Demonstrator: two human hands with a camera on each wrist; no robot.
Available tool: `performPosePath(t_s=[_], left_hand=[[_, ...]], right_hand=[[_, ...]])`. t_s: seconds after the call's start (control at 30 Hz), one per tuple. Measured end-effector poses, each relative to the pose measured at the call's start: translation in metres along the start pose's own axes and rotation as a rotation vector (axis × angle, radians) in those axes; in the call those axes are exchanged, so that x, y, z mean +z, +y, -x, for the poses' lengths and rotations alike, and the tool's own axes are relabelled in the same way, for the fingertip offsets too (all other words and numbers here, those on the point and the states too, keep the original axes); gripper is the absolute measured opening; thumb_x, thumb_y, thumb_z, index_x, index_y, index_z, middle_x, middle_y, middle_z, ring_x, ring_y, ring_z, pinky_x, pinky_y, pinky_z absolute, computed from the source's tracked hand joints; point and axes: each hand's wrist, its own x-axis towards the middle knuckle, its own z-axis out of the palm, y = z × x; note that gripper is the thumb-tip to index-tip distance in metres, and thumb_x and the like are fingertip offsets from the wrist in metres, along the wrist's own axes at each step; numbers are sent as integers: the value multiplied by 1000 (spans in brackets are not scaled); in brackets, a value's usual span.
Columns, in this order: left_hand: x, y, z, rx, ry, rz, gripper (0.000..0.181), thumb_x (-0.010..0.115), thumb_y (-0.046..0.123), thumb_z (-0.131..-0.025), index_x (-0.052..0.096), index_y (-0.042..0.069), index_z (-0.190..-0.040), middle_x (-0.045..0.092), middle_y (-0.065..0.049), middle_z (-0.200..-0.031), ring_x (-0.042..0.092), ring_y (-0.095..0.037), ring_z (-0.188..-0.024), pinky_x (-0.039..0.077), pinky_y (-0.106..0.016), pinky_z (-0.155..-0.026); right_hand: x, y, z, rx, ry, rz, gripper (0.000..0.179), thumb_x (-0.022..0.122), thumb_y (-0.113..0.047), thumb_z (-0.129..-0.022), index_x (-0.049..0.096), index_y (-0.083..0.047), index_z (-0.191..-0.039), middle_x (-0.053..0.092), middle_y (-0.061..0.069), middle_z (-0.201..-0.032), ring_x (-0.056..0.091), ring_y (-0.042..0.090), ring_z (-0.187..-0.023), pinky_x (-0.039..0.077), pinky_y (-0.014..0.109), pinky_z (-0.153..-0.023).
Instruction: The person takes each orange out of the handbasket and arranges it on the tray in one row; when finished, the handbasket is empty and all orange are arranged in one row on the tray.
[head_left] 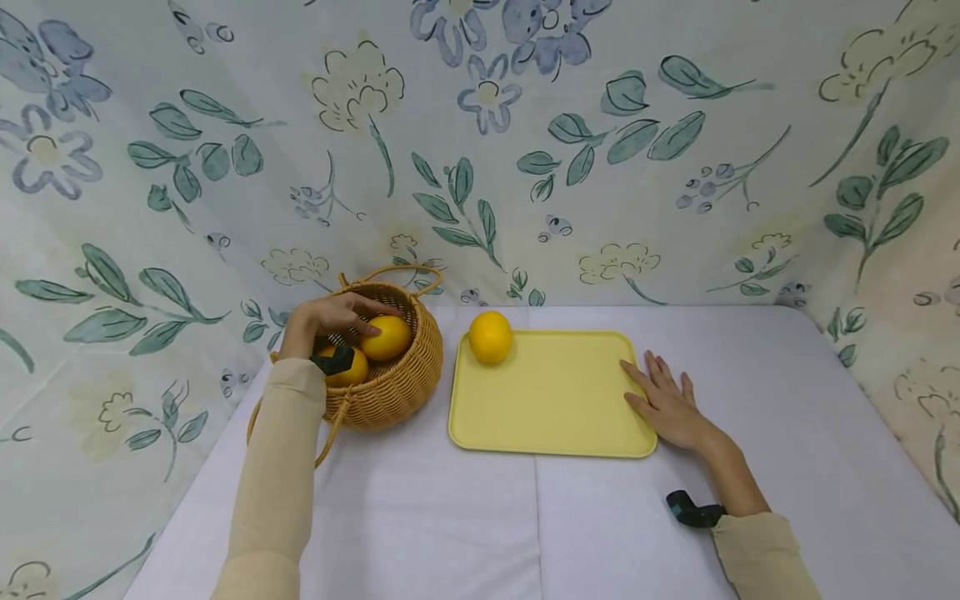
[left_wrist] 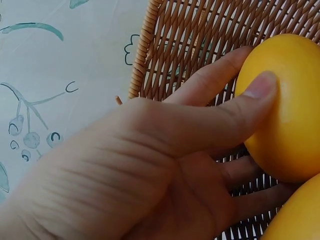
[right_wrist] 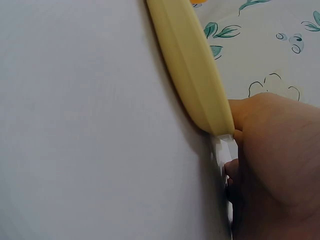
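My left hand (head_left: 330, 321) reaches into a round wicker basket (head_left: 401, 392) at the left. It grips a smooth yellow-orange orange (head_left: 387, 337), with the thumb on the near side and the fingers around its far side and below, as the left wrist view shows. A second orange (head_left: 348, 368) lies beside it in the basket, partly covered by the wrist. My right hand (head_left: 675, 410) rests with spread fingers on the right edge of a yellow rectangular tray (head_left: 555, 400). Another orange (head_left: 491, 337) sits in the tray's far left corner.
The tray and basket stand on a white-covered table (head_left: 435, 517). Behind them hangs a floral cloth (head_left: 487, 217). The basket's thin handles (head_left: 408, 269) stick out at its back and front. A dark wrist camera (head_left: 693, 510) is strapped below my right hand.
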Motion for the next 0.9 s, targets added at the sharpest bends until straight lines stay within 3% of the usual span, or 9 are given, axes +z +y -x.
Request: performPosePath(t_s=[0.13,0.23,0.53,0.7,0.77,0.9], left_hand=[[2,1,-1,-15,-4,26,60,64,22,-103,43,19,-159,28,-19,-169,43,-37,-144,43,-53,-118],[3,2,-2,-19,-5,48,60,62,24,-104,41,17,-160,26,-18,-170,30,-40,-154,33,-58,-124],[0,1,-5,-45,0,28,65,60,31,-105,35,13,-162,37,-23,-164,48,-38,-142,50,-50,-113],[-2,5,-1,-66,16,0,67,64,37,-102,39,16,-161,41,-22,-160,61,-30,-121,58,-44,-101],[-3,10,3,-60,23,-24,65,65,37,-102,43,18,-159,40,-21,-160,61,-27,-114,58,-42,-98],[-5,21,7,-37,7,-43,61,65,36,-102,46,20,-157,27,-20,-166,54,-28,-116,57,-44,-97]], right_hand=[[0,0,-1,2,-1,3,65,43,-40,-111,23,-10,-164,-8,31,-170,-11,52,-157,-18,75,-118],[-1,0,0,2,-1,5,65,43,-39,-111,24,-9,-164,-8,31,-170,-10,53,-157,-18,75,-118],[0,-1,0,-5,2,-3,64,44,-38,-110,24,-8,-164,-7,32,-170,-10,53,-157,-17,75,-118],[2,-1,-1,-9,4,-5,64,44,-38,-111,24,-9,-164,-8,31,-170,-11,52,-157,-17,75,-118],[2,-1,-1,-7,5,-2,64,44,-38,-110,24,-9,-164,-8,31,-170,-11,52,-157,-17,75,-118],[1,-1,0,4,5,4,64,44,-38,-110,24,-8,-164,-7,31,-170,-10,52,-157,-17,75,-118]])
